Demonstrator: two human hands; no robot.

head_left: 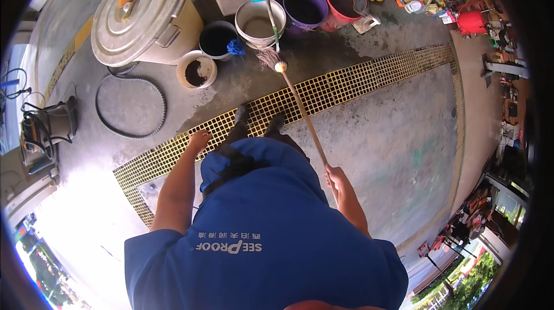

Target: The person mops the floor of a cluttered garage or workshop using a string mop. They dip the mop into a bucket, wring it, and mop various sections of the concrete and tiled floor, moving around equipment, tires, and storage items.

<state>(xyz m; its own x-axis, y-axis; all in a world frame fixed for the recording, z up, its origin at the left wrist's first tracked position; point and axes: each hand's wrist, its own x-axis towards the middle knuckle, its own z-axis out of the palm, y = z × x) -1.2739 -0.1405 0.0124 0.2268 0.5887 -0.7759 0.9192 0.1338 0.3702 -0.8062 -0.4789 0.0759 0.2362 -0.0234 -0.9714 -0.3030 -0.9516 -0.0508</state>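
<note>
My left hand (199, 139), loosely part-open and seemingly empty, hangs over the yellow grating (164, 159). Far ahead, the mop (302, 108) has its head (268, 57) just beside the white bucket (254, 39). My right hand (339, 179) grips its handle. The far floor (323, 55) looks wetted; the right-hand concrete (398, 137), apparently dry, seems left.

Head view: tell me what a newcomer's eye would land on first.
Probably the big pale lidded bin, filling the upper left. Next, the yellow grating, slanting across mid-picture. Then the long pole in the right hand, reaching up to the greyish mop head near the white bucket at top centre.
</note>
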